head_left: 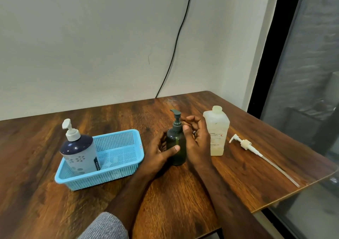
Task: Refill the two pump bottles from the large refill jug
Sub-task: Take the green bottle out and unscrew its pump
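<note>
Your left hand [159, 151] grips the green pump bottle [176, 147] mid-table to steady it. Your right hand [197, 137] hovers with loose fingers by its pump collar [177, 127], likely to unscrew it, the uncapped refill jug [216, 134] just beside.

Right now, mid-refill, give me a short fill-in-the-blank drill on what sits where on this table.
1. The navy and white floral pump bottle stands inside the light blue plastic ____.
2. The left hand grips the dark ____ pump bottle while the right hand is beside it.
3. The translucent square refill jug stands with its neck ____.
4. The loose white pump head with its long tube lies on the wooden ____, to the right of the jug.

Missing words: basket; green; uncapped; table
</note>
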### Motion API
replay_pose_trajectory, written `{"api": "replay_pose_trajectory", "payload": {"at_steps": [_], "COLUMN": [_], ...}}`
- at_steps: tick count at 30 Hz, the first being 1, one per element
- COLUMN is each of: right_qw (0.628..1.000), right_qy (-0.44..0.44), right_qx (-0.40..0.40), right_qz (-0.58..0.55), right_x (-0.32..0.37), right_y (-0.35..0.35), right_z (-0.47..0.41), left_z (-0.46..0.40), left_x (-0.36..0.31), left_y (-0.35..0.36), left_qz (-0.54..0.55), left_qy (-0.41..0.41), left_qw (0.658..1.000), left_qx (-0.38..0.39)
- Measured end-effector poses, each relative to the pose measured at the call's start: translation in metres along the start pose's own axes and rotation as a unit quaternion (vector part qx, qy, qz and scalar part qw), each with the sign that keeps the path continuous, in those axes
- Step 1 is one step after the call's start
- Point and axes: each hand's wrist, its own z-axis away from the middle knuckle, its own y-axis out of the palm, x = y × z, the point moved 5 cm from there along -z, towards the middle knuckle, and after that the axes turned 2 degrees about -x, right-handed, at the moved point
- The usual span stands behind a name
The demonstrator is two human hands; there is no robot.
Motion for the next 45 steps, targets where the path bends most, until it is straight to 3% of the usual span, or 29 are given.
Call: {"api": "replay_pose_trajectory", "payload": {"at_steps": [27, 31, 40, 45], "right_qw": [1.0, 0.999, 0.998, 0.999], "right_qy": [-0.014, -0.029, 0.0, -0.003], "right_qx": [-0.003, -0.001, 0.025, 0.047], "right_qz": [0.006, 0.031, -0.059, 0.009], "right_x": [0.0054, 0.0017, 0.0004, 0.004], "right_y": [-0.0005, 0.0008, 0.0001, 0.0038], "right_z": [-0.0009, -0.0021, 0.0004, 0.0006], "left_z": [0.0, 0.0006, 0.0001, 0.0001], "left_x": [0.0013, -0.0021, -0.0047, -0.0001], "left_y": [-0.0014, 0.0007, 0.0014, -0.0017], "left_qz": [-0.024, -0.075, -0.085, -0.075], "left_qy": [0.003, 0.028, 0.045, 0.035], "left_qw": [1.0, 0.997, 0.995, 0.996], "left_qx": [-0.004, -0.007, -0.013, -0.017]}}
